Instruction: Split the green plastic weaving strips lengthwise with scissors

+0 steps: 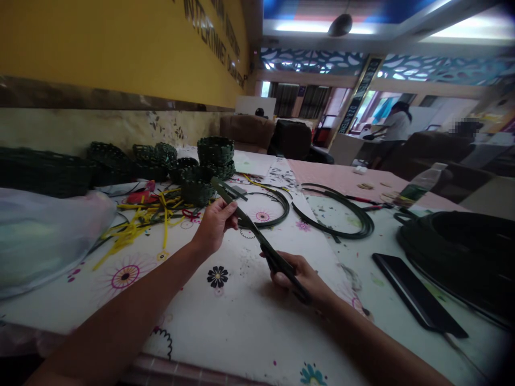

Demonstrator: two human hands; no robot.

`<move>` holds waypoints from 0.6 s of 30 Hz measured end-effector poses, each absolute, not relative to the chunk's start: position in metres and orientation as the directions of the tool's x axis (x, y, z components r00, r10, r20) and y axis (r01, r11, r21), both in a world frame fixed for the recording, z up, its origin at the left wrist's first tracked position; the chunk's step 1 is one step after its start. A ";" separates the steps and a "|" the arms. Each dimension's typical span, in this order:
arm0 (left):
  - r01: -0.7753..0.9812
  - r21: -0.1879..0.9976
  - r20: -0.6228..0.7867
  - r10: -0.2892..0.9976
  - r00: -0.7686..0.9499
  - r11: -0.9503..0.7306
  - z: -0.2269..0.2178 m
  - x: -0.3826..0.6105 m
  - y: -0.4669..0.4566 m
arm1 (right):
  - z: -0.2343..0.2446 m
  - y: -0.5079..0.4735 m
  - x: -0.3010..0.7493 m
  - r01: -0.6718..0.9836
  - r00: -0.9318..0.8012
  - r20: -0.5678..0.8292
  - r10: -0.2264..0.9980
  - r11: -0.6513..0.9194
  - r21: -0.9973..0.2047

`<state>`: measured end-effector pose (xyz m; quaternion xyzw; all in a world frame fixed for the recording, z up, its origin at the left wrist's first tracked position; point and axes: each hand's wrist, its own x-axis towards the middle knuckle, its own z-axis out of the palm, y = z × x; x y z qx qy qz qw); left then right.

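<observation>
Strip (256,230) is partly covered where the left hand (213,226) pinches it and the right hand (302,273) grasps its near end (one layer or several, I can't tell); dark green and narrow, it slants above the bench (245,327).

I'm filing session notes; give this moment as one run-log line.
left hand: holding dark green strips | right hand: holding their nearer part | beyond hands: coils on table | left side: woven baskets, yellow strips

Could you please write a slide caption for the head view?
Left hand and right hand hold dark green strips, woven baskets beyond.
</observation>
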<state>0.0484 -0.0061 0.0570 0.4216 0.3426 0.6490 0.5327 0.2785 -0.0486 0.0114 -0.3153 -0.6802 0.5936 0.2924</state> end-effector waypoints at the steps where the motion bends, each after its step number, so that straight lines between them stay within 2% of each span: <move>1: -0.422 0.889 0.166 0.984 -0.070 -0.180 0.056 0.048 -0.006 | 0.011 -0.049 0.278 0.070 -0.636 0.023 0.772 0.087 -0.994; 4: -0.428 0.890 0.142 0.988 -0.069 -0.157 0.056 0.047 -0.005 | 0.010 -0.048 0.278 0.065 -0.639 0.033 0.768 0.097 -0.993; 12: -0.362 0.903 0.208 0.973 -0.101 -0.230 0.057 0.048 -0.006 | 0.015 -0.048 0.278 0.138 -0.608 0.021 0.793 0.132 -0.982; 18: -0.349 0.915 0.207 0.978 -0.028 -0.204 0.055 0.044 -0.002 | 0.014 -0.048 0.279 0.127 -0.645 0.017 0.764 0.129 -0.984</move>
